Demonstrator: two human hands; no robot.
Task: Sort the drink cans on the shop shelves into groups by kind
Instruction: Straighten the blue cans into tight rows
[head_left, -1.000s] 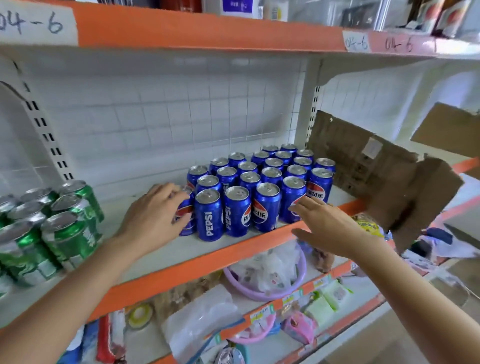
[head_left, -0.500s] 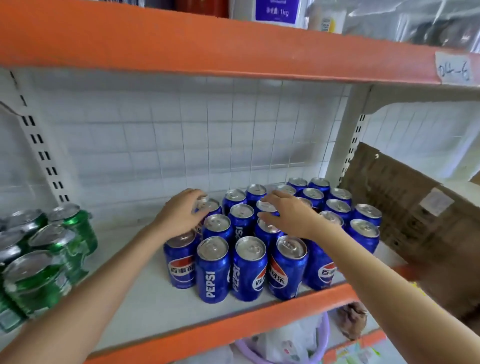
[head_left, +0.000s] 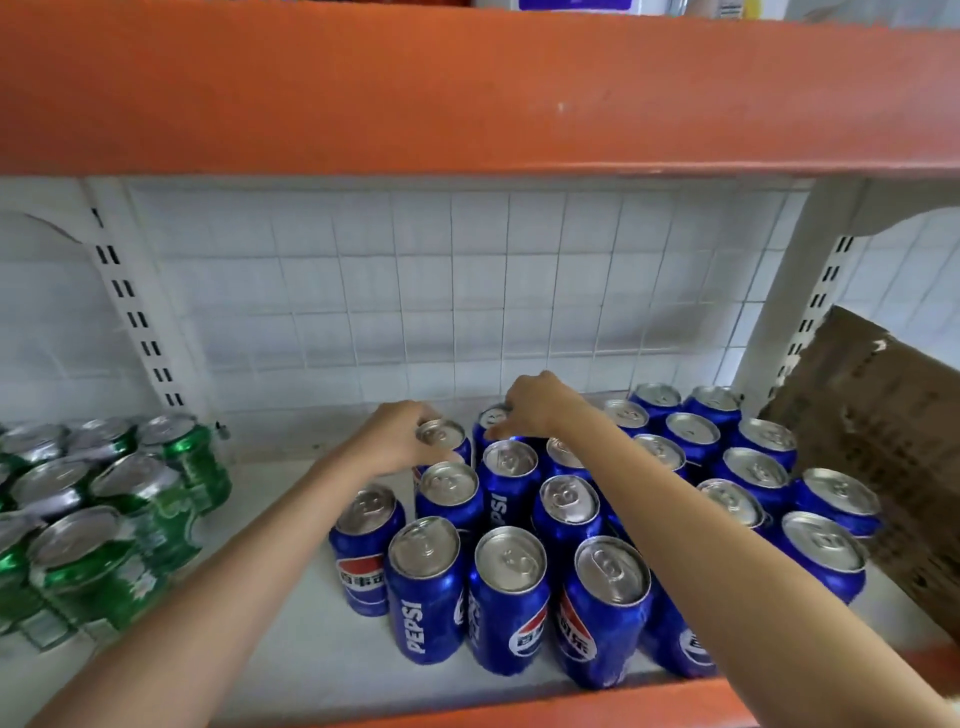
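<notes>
Several blue Pepsi cans (head_left: 511, 597) stand upright in a tight block on the white shelf (head_left: 291, 613), middle to right. Several green cans (head_left: 98, 525) are grouped at the far left of the same shelf. My left hand (head_left: 392, 439) reaches to the back-left corner of the blue block, its fingers curled round the top of a blue can (head_left: 441, 435). My right hand (head_left: 537, 405) is beside it, fingers bent down over the top of the back blue can (head_left: 491, 418). My right forearm hides some cans in the middle of the block.
An orange shelf beam (head_left: 467, 93) hangs low overhead. A white wire grid (head_left: 441, 291) closes the back. Torn brown cardboard (head_left: 883, 441) leans at the right. A bare strip of shelf separates the green cans from the blue ones. The orange front lip (head_left: 597, 706) edges the shelf.
Both hands have moved from the front of the blue block to its back row, and now curl over two rear cans. The view has come closer and lower under the upper shelf.
</notes>
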